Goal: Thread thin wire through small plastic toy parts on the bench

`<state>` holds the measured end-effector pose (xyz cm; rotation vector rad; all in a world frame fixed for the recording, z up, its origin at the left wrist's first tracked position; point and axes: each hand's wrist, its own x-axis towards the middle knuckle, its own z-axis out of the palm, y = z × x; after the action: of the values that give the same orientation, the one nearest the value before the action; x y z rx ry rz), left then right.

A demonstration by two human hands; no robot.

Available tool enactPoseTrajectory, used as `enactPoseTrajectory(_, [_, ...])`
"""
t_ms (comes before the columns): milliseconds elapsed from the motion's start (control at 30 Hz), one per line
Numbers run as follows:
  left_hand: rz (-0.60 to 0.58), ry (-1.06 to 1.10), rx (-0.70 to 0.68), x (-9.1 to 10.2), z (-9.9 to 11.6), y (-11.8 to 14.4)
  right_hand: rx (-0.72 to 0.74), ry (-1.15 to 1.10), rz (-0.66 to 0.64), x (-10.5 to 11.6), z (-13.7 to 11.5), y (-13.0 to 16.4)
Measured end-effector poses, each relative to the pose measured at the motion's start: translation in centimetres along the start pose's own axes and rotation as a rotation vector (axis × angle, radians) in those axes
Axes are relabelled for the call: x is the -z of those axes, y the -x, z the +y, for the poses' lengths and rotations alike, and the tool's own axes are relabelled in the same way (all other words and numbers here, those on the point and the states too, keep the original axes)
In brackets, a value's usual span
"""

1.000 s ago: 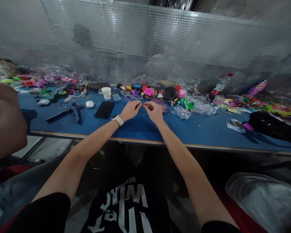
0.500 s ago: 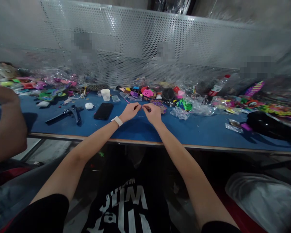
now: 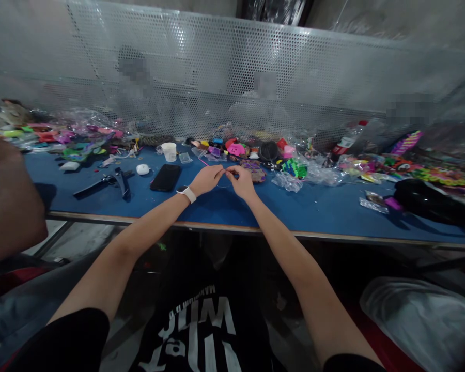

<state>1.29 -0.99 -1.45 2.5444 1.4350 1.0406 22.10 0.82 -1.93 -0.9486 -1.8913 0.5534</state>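
Note:
Over the blue table my left hand [image 3: 207, 179], with a white band on its wrist, is closed in a pinch. My right hand [image 3: 241, 181] faces it, thumb and fingertips pinched, and the fingertips of both hands almost meet. A fine pale thread [image 3: 222, 186] curves below and between them; its ends are hidden in the fingers. Any small piece at the fingertips is too tiny to make out. A thin pink strand [image 3: 203, 161] sticks out behind my left hand. Just beyond my right hand lies a purple and brown patterned piece [image 3: 256, 170].
Left of my hands are a black phone [image 3: 165, 177], a white earbud case [image 3: 142, 169], a dark clamp-like tool [image 3: 118, 182] and a white cup [image 3: 169, 151]. Colourful trinkets and plastic bags line the mesh panel [image 3: 201, 62]. A co-worker's arm [image 3: 15, 201] rests at far left; a black bag [image 3: 430, 201] lies right.
My right hand has shifted slightly left and its fingers have curled a little differently. The thread loop between the hands has changed shape. The co-worker's hand at far left has moved slightly.

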Motion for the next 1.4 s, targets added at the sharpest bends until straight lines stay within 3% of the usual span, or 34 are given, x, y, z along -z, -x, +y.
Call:
enactPoseTrajectory(133, [-0.052, -0.076, -0.027, -0.1, -0.3, 0.1, -0.078, -0.101, -0.039, -0.1, 0.4, -0.3])
enactPoseTrajectory(333, [-0.165, -0.107, -0.052, 0.3, 0.2, 0.3, -0.47, -0.553, -0.304, 0.5, 0.8, -0.3])
enactPoseTrajectory(533, [-0.233, -0.14, -0.091, 1.0, 1.1, 0.3, -0.62, -0.793, -0.485, 2.2, 1.3, -0.5])
enactPoseTrajectory(767, [-0.235, -0.217, -0.105, 1.1, 1.2, 0.3, -0.637, -0.818, -0.54, 2.3, 1.3, -0.5])
enactPoseTrajectory(1000, [-0.242, -0.258, -0.094, 1.5, 1.0, 0.4, -0.453, -0.645, -0.396, 1.9, 1.1, -0.3])
enactPoseTrajectory(1233, [-0.261, -0.262, -0.093, 1.8, 1.3, 0.5, -0.453, -0.517, -0.356, 1.8, 1.3, -0.4])
enactPoseTrajectory(1400, [-0.264, -0.252, -0.106, 1.9, 1.4, 0.5, -0.452, -0.548, -0.366, 1.7, 1.0, -0.3])
